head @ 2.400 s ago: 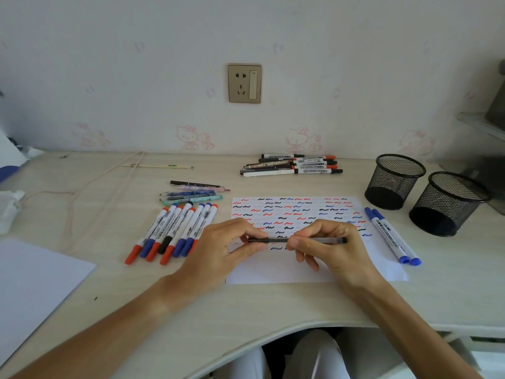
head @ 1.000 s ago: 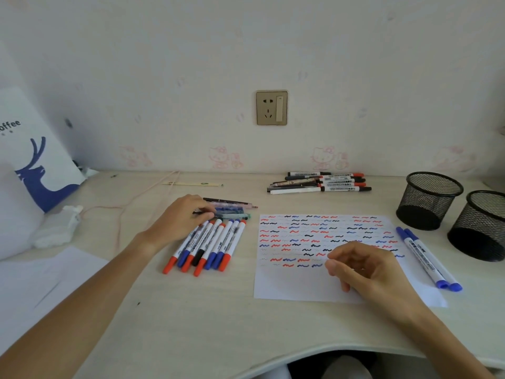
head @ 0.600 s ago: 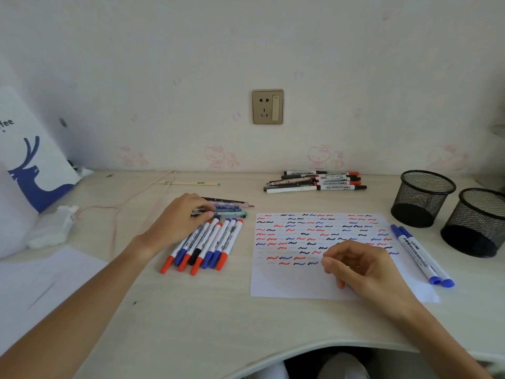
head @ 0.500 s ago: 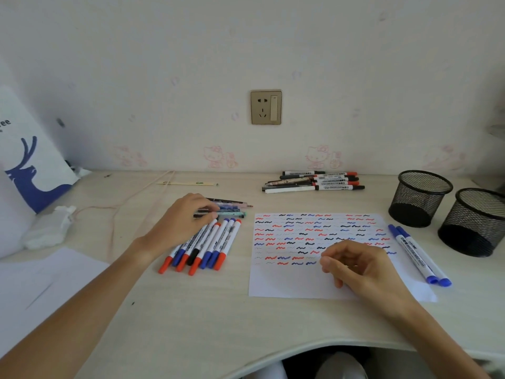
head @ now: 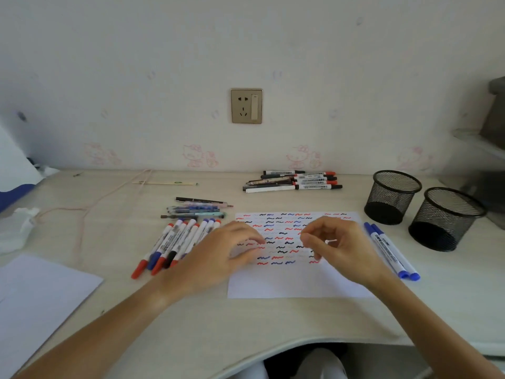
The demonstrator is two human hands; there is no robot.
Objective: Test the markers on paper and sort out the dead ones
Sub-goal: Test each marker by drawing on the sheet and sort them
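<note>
Between tests: both hands, left (head: pixel 218 255) and right (head: pixel 344 247), loosely curled and seemingly empty above the paper (head: pixel 297 283); next, probably fetch an untested marker.

Bench (head: pixel 246 324) near edge, in front of paper (head: pixel 287 285), lay bare; open approach from near side. Left hand (head: pixel 216 258) and right hand (head: pixel 341 247) hovered over paper middle, narrow gap between fingertips. Fanned marker row (head: pixel 177 242) blocked left of paper; small pen cluster (head: pixel 196 209) just beyond it. Two blue markers (head: pixel 390 250) lay just beside paper's right edge; two mesh cups (head: pixel 393 195) stood farther right. Marker pile (head: pixel 295 180) at far side by wall; clear strip between it and paper.
</note>
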